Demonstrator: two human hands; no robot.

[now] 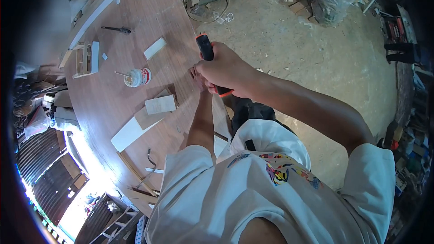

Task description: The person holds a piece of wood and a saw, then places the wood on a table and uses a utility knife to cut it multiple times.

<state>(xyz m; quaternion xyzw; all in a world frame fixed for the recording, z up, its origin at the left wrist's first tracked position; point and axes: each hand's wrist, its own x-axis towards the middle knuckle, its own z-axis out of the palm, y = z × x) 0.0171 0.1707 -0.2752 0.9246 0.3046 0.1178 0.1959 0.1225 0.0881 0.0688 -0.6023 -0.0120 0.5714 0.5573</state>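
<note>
My right hand [224,65] is closed around a black power tool with orange trim [205,47]. One end of the tool sticks out above my fist and its other end shows below, near my left wrist. Just beyond the table's edge side, my left hand [197,79] is at the wooden tabletop [172,22], partly covered by my right hand; its fingers are mostly hidden. Left of it on the table lie a small white-faced block [161,105] and a longer white board [133,132]. A white strip of wood [155,48] lies farther up.
An open jar with a red and white label [139,77] holds a stick. Nearby are a dark slim tool [116,30], a small wooden frame [90,58] and a bent metal bar [150,160]. A clear plastic bag [332,2] and scraps lie on the floor.
</note>
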